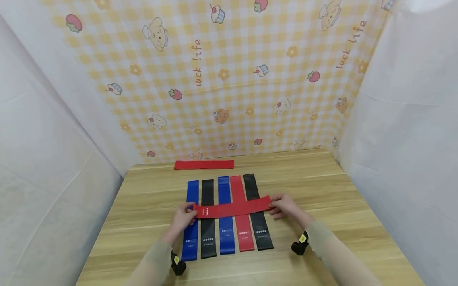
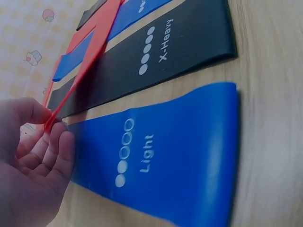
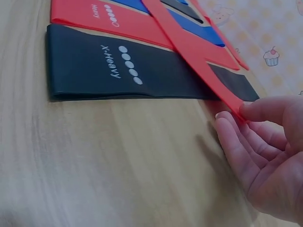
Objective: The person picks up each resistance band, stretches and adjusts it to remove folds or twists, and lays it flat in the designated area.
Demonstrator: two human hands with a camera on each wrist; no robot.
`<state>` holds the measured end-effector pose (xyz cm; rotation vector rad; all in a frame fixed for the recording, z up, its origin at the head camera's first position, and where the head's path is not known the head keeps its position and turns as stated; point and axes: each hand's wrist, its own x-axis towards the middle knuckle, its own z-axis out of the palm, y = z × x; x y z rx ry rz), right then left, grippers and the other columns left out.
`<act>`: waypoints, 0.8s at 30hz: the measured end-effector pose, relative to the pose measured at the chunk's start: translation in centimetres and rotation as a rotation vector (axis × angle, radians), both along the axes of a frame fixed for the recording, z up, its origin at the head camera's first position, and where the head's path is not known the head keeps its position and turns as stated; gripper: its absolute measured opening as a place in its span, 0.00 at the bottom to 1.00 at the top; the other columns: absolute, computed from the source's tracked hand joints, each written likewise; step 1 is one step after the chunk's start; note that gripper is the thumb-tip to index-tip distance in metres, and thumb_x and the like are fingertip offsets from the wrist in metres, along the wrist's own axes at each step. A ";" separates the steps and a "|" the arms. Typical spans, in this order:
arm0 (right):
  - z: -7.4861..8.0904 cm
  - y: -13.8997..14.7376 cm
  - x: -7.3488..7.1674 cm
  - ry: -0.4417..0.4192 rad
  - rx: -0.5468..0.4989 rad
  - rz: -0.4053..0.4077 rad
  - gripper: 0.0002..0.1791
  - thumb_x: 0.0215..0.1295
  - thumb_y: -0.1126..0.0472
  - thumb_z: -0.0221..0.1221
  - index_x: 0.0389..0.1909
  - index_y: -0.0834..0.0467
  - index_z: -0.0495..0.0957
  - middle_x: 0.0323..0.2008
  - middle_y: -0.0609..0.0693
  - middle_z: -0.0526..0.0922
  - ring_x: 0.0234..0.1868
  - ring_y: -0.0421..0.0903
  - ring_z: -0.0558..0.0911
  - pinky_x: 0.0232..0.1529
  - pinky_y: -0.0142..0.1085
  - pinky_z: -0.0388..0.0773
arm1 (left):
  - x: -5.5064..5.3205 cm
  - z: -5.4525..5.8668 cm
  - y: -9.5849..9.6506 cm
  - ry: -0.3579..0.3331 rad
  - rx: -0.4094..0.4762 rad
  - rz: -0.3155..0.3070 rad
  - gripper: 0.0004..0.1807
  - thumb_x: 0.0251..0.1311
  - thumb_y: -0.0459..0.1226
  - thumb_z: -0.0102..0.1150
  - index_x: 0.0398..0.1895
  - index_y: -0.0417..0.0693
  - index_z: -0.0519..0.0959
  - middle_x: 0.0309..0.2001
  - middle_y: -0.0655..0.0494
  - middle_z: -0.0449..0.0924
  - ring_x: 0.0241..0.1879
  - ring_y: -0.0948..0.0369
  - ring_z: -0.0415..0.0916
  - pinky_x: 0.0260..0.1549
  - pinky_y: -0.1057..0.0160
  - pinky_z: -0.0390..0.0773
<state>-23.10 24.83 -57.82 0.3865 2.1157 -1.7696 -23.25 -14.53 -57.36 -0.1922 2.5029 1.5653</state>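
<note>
A red resistance band [image 1: 232, 208] marked with dots stretches crosswise over a row of upright-laid bands in the head view. My left hand [image 1: 184, 218] pinches its left end between thumb and fingers, over the left blue "Light" band [image 2: 156, 156]. At the other end my right hand [image 1: 285, 207] pinches it, just right of the black "X-Heavy" band [image 3: 109, 66]. Between these lie another black band [image 1: 208, 238], a second blue band [image 1: 226, 234] and a red "Heavy" band [image 1: 245, 234], their middles hidden beneath the held one.
Another red band [image 1: 204, 165] lies crosswise at the back of the wooden table [image 1: 304, 171]. Behind it hangs a yellow checked cloth [image 1: 222, 87], with white sheets at both sides [image 1: 400, 119]. Each wrist carries a small black camera [image 1: 299, 245].
</note>
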 end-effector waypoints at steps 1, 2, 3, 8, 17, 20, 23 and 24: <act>0.2 0.0 0.0 0.001 -0.005 0.004 0.16 0.64 0.71 0.56 0.51 0.72 0.71 0.31 0.60 0.82 0.27 0.48 0.83 0.28 0.43 0.83 | 0.0 0.1 -0.1 0.008 -0.012 -0.010 0.22 0.63 0.31 0.57 0.60 0.32 0.71 0.30 0.47 0.76 0.24 0.58 0.74 0.26 0.62 0.79; 0.4 0.1 -0.1 0.005 -0.005 0.013 0.16 0.64 0.71 0.56 0.51 0.73 0.71 0.32 0.60 0.82 0.27 0.48 0.83 0.28 0.43 0.83 | -0.1 0.2 -0.2 0.017 -0.021 -0.020 0.23 0.62 0.31 0.57 0.60 0.32 0.71 0.30 0.47 0.77 0.24 0.58 0.74 0.26 0.62 0.79; 0.7 0.1 -0.2 0.008 -0.008 0.013 0.16 0.63 0.71 0.56 0.51 0.73 0.71 0.31 0.59 0.82 0.27 0.48 0.83 0.28 0.43 0.83 | -0.1 0.3 -0.3 0.023 -0.028 -0.031 0.23 0.61 0.31 0.57 0.60 0.33 0.71 0.30 0.48 0.77 0.24 0.58 0.74 0.26 0.62 0.79; 2.0 0.2 -0.8 0.030 -0.015 0.021 0.17 0.63 0.69 0.56 0.51 0.72 0.73 0.29 0.56 0.82 0.27 0.46 0.83 0.27 0.41 0.83 | -0.4 0.8 -0.6 0.048 -0.042 -0.084 0.23 0.59 0.30 0.57 0.60 0.35 0.73 0.28 0.50 0.76 0.24 0.58 0.74 0.25 0.62 0.79; 3.3 0.5 -1.9 0.079 -0.044 0.004 0.18 0.64 0.68 0.57 0.52 0.74 0.71 0.29 0.57 0.83 0.27 0.45 0.83 0.26 0.38 0.82 | -0.1 1.4 -0.8 0.085 -0.037 -0.132 0.21 0.59 0.29 0.58 0.57 0.38 0.75 0.27 0.51 0.75 0.25 0.58 0.73 0.27 0.61 0.80; 3.7 0.6 -2.4 0.088 -0.045 0.000 0.19 0.64 0.68 0.57 0.53 0.74 0.71 0.30 0.62 0.83 0.27 0.46 0.83 0.26 0.39 0.82 | 0.1 1.6 -0.8 0.093 -0.034 -0.127 0.19 0.61 0.29 0.59 0.56 0.39 0.76 0.27 0.51 0.76 0.25 0.58 0.74 0.27 0.62 0.80; 4.2 0.7 -2.8 0.109 -0.027 0.020 0.19 0.65 0.69 0.57 0.54 0.75 0.72 0.32 0.64 0.83 0.27 0.48 0.83 0.27 0.41 0.83 | 0.3 1.7 -0.8 0.107 -0.020 -0.122 0.17 0.62 0.30 0.59 0.55 0.38 0.77 0.27 0.52 0.78 0.25 0.58 0.74 0.27 0.63 0.79; 4.3 0.8 -2.9 0.117 -0.017 0.025 0.19 0.65 0.69 0.56 0.53 0.75 0.73 0.32 0.63 0.83 0.28 0.49 0.84 0.27 0.42 0.83 | 0.3 1.7 -0.8 0.105 -0.016 -0.118 0.17 0.63 0.31 0.59 0.55 0.39 0.77 0.27 0.52 0.78 0.25 0.58 0.74 0.27 0.63 0.78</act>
